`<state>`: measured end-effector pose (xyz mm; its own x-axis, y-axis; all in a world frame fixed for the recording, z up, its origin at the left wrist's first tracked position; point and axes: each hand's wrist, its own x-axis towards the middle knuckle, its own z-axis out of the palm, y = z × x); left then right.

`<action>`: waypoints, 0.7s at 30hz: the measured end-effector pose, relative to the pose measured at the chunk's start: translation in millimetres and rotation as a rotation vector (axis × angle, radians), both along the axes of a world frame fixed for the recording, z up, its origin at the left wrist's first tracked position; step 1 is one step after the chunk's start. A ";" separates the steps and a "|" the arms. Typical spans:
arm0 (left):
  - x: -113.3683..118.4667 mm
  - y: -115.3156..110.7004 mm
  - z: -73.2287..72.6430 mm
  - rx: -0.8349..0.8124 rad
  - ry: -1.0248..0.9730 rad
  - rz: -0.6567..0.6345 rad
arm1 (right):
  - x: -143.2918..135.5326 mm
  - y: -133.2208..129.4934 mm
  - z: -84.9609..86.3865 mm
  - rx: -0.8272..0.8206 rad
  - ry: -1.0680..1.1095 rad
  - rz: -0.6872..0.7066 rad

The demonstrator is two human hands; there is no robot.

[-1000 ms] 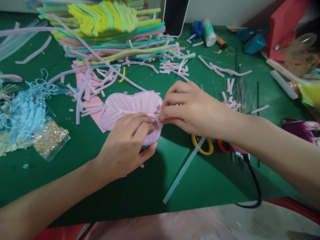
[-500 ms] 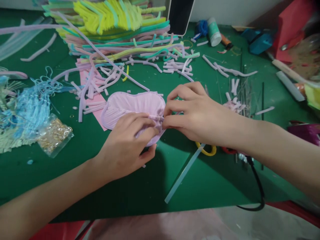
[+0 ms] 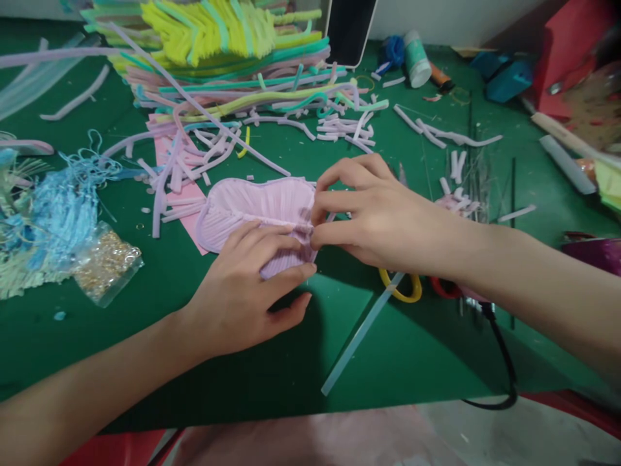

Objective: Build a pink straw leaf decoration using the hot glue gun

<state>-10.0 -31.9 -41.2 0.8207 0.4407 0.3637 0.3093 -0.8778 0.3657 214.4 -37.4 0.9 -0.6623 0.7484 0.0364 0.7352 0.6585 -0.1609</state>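
A lilac pipe-cleaner piece (image 3: 257,197) lies flat on the green table, shaped like a rounded, waisted petal with rows of strands inside a rim and a ridge along its middle. My left hand (image 3: 247,285) rests on its lower half, fingers stretched out and thumb apart from it. At the piece's right end, the thumb and fingertips of my right hand (image 3: 366,213) are closed in a pinch on the end of the ridge. The fingers partly hide the pinched spot.
Pipe cleaners (image 3: 208,39) are heaped at the back, with lilac offcuts before them. Blue tassels (image 3: 68,200) and a bag of gold-coloured bits (image 3: 109,262) lie left. Near my right forearm are yellow-handled scissors (image 3: 410,291), a clear glue stick (image 3: 361,336) and a black cable (image 3: 504,362).
The fingers of my left hand have spread, with the index finger and thumb now reaching further right. My right hand has shifted slightly left, still at the piece's right end.
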 end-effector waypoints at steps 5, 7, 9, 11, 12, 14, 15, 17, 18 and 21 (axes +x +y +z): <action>0.1 0.8 -0.2 -0.003 0.004 0.001 | 1.4 9.9 -5.2 -0.028 0.056 0.003; -0.1 1.1 0.1 0.005 0.004 -0.002 | 2.6 15.4 -7.5 -0.084 0.096 0.003; -0.3 1.2 0.6 0.012 0.010 -0.001 | 3.5 20.4 -8.1 -0.165 0.131 -0.005; -0.5 1.1 1.2 0.021 0.013 -0.005 | 3.8 24.4 -7.3 -0.234 0.154 -0.022; -0.6 0.8 1.5 0.023 0.010 -0.011 | 3.8 25.8 -6.5 -0.257 0.161 -0.029; -0.8 0.2 1.8 0.020 -0.005 -0.023 | 3.7 28.0 -5.1 -0.271 0.174 -0.036; -0.9 0.0 1.8 0.017 -0.013 -0.022 | 3.7 28.9 -4.6 -0.270 0.175 -0.035; -1.1 -0.2 1.4 0.022 -0.004 0.003 | 3.5 30.3 -4.0 -0.266 0.173 -0.030; -1.1 -0.1 1.0 0.030 0.010 0.017 | 3.3 31.0 -3.8 -0.263 0.171 -0.027; -0.8 1.0 -0.1 0.056 0.066 0.027 | 1.8 32.8 -3.5 -0.244 0.154 -0.018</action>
<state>-10.8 -30.9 -41.3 0.8319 0.4436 0.3334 0.3551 -0.8873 0.2944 216.2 -4.6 -2.5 -0.6498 0.7586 -0.0474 0.7009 0.5739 -0.4236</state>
